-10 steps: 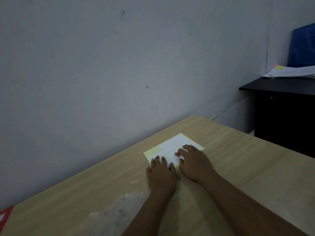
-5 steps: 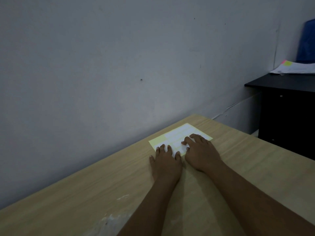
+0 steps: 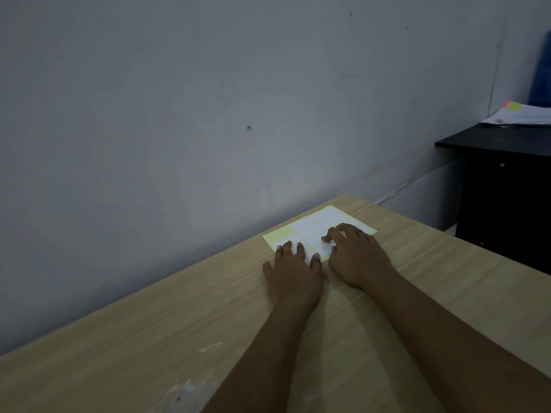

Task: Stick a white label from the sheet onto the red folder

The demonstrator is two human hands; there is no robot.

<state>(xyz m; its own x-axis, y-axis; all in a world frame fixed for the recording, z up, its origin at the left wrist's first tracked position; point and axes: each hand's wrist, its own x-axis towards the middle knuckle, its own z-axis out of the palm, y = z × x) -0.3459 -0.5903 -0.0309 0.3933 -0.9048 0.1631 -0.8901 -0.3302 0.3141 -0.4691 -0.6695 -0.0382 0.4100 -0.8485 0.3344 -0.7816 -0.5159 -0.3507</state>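
A label sheet [image 3: 316,226] with a pale yellow backing and rows of white labels lies flat on the wooden table [image 3: 167,332], close to the wall. My left hand [image 3: 293,274] rests palm down with its fingertips on the sheet's near left edge. My right hand [image 3: 356,256] lies on the sheet's right part, fingers curled, fingertips pressing on the white labels. No label looks lifted. The red folder is out of view.
A grey wall [image 3: 179,114] runs along the table's far edge. A black cabinet [image 3: 507,189] stands at the right, with papers [image 3: 521,116] and a blue object [image 3: 541,70] on top. White scuff marks [image 3: 185,391] show on the table near me.
The view has swung right, so the red corner at the far left has left the frame. Both hands stay on the sheet; my right fingers have shifted slightly over the labels.
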